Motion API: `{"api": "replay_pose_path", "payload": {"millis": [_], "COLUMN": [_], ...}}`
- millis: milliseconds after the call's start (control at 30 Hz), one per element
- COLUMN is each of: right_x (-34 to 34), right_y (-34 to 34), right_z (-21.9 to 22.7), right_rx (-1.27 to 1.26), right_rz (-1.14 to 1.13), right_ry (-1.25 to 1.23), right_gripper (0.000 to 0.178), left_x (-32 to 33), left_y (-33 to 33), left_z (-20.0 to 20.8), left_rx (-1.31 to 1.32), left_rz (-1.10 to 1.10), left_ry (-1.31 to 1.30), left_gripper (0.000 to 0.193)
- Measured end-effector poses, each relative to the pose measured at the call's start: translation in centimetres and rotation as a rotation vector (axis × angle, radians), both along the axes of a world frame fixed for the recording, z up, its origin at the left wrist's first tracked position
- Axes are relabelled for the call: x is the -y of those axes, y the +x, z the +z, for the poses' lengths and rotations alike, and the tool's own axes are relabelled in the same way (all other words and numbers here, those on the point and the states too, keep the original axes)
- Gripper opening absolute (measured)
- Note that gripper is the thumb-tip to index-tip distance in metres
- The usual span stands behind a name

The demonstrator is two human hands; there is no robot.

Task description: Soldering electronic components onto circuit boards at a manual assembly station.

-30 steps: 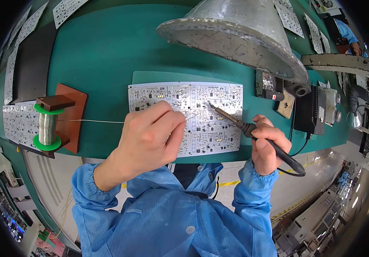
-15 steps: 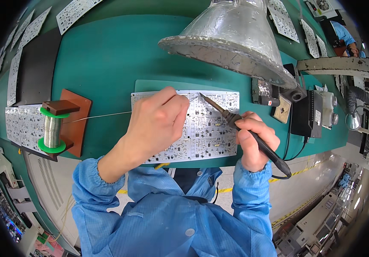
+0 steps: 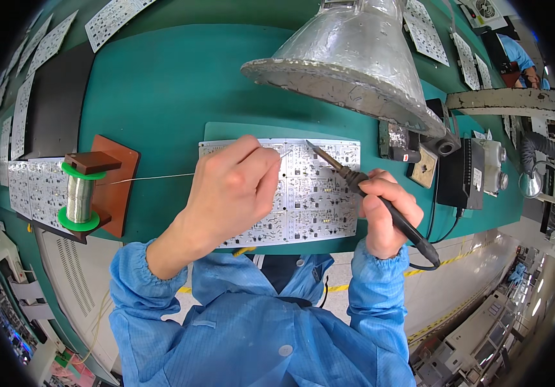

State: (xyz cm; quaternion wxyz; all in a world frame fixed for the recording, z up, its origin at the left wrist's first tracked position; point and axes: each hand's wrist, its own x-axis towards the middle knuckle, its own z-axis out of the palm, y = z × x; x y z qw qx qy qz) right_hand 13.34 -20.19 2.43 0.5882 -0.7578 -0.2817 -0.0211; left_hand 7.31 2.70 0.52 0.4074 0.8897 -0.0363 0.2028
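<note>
A white circuit board panel [image 3: 319,193] full of small parts lies on the green mat before me. My left hand [image 3: 232,184] is closed in a pinch on solder wire [image 3: 161,176], above the panel's left half. The wire runs back to a spool [image 3: 79,198] with green flanges on a brown stand; its short free end sticks out past my fingertips. In my right hand [image 3: 386,211] I grip a soldering iron [image 3: 355,180] by its dark handle. The iron's tip is near the panel's upper edge, a little right of the wire end; whether it touches the board I cannot tell.
A large metal hood [image 3: 348,71] hangs over the far side of the bench. To the right stand a tip-cleaning sponge tray [image 3: 423,165] and a black soldering station [image 3: 463,174]. More board panels [image 3: 38,184] lie at the left. Another person's sleeve [image 3: 516,51] shows far right.
The soldering iron's tip and my right hand have shifted slightly right. My left hand has moved down a little. A person's hand has come into view at the far left edge.
</note>
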Motion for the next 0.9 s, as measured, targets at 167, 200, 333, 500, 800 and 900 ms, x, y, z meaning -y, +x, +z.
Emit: {"api": "replay_pose_path", "payload": {"millis": [167,200,333,500,800,900], "right_x": [0.2,0.1,-0.6,-0.9,-1.0,-0.9], "right_y": [-0.7,-0.8,-1.5,-1.5,-1.4,-1.1], "right_z": [0.0,0.0,0.0,-0.3,-0.3,-0.5], "right_rx": [0.015,0.028,0.014,0.002,-0.004,0.020], "right_rz": [0.005,0.015,0.005,0.007,0.011,0.035], "right_ry": [0.022,0.010,-0.021,-0.020,-0.022,0.005], "right_gripper": [0.019,0.019,0.024,0.022,0.021,0.018], "left_x": [0.1,0.1,0.1,-0.1,-0.1,-0.1], "left_y": [-0.3,-0.3,-0.2,-0.1,0.1,0.1], "left_z": [0.2,0.2,-0.1,-0.1,-0.4,-0.4], "left_rx": [0.010,0.006,-0.005,-0.007,-0.011,-0.002], "left_rz": [0.006,0.002,0.007,-0.012,-0.042,-0.037], "left_ry": [-0.002,0.022,0.045,0.108,0.171,0.177], "left_gripper": [0.006,0.006,0.005,0.006,0.005,0.005]}}
